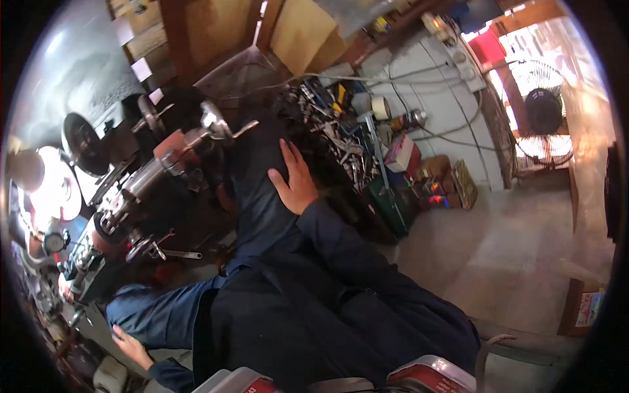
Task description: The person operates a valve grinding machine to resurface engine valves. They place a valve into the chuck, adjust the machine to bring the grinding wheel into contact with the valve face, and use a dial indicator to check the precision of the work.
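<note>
My right hand [298,183] rests on my right thigh in dark trousers, its fingers stretched and the thumb apart, holding nothing. At the lower left, my left hand [133,347] lies against the side of my left knee with its fingers extended, also holding nothing I can see. Left of my right leg stands a lathe-like machine with a shiny metal cylinder [141,180], a dark handwheel [84,143] and a bright lever end [213,121]. A wrench [182,254] lies by a small handwheel on its near side. A round dial gauge [54,242] sits further left.
Right of my leg are a heap of metal tools [341,141] and a green metal box [391,204]. Cables [426,78] cross the pale boards behind. A fan [544,111] stands far right, and a bright lamp [59,187] glares at left.
</note>
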`<state>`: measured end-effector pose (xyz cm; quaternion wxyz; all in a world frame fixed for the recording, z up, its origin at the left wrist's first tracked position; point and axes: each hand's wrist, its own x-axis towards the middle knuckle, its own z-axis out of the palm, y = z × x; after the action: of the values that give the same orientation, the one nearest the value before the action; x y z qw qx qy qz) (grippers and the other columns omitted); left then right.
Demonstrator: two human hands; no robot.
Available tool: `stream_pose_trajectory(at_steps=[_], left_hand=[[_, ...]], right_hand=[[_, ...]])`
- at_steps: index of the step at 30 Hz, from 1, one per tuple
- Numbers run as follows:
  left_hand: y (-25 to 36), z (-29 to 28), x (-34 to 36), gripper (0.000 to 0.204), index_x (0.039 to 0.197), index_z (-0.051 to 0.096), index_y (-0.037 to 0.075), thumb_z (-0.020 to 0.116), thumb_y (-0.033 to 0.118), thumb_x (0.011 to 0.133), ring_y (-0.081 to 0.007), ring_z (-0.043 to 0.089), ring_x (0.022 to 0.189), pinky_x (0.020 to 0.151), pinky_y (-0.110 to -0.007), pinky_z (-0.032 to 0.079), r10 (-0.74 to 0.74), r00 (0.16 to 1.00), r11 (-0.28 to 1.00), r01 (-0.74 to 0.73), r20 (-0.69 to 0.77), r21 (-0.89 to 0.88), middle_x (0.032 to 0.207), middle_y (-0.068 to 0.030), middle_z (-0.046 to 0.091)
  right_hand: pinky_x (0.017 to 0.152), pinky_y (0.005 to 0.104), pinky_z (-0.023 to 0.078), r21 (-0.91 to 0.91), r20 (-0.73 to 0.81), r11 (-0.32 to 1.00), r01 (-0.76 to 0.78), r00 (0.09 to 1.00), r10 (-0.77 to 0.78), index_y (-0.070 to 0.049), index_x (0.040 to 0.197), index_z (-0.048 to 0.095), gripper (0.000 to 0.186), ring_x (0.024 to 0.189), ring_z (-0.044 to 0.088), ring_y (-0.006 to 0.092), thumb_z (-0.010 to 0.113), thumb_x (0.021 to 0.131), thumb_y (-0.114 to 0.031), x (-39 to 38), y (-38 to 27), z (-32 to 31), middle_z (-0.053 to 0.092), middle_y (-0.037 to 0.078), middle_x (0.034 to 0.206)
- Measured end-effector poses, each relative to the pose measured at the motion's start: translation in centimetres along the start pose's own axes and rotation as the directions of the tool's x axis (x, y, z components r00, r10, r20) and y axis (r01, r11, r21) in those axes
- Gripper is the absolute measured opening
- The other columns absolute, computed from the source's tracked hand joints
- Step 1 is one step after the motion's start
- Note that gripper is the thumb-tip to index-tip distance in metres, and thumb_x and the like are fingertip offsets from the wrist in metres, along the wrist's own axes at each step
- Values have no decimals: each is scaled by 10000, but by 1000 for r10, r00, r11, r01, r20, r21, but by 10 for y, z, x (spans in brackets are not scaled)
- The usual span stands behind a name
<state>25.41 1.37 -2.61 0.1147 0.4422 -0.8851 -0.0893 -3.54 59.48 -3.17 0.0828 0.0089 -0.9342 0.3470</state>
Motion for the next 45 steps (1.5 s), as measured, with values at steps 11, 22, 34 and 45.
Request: stream_pose_trajectory(at_steps=[11,22,34,45], left_hand=[[82,-48,-41,277,1013,632,-10,584,261,987,-358,629,810,733,-428,485,102,994,994,-99,-46,54,908,-192,671],[204,-39,-71,202,891,639,40,553,187,1000,-99,522,582,484,-278,409,414,910,782,-368,-22,-502,695,-21,549],[395,-14,-93,561,1332,496,17,746,67,833,-250,614,1146,963,-382,509,815,542,91,232,206,-968,1193,-141,639],[286,13,6,502,1306,417,1,559,369,996,-261,625,1009,922,-397,500,22,862,-199,-493,-507,-847,1108,-139,603]], right_hand=[[803,490,502,-393,-413,876,-280,905,103,-19,1168,632,326,929,614,436,626,850,-88,35,185,-66,651,220,1032],[880,479,515,-688,-175,512,-514,802,571,16,1012,708,454,1025,650,422,717,840,-404,80,251,-131,686,253,1057],[933,370,483,317,236,775,547,746,-623,32,1194,613,346,1063,635,282,648,919,-174,21,-151,-40,669,168,1080],[1000,372,438,-213,197,911,354,928,-315,47,1248,573,340,1146,599,292,473,1041,-204,121,-29,-9,640,175,1226]])
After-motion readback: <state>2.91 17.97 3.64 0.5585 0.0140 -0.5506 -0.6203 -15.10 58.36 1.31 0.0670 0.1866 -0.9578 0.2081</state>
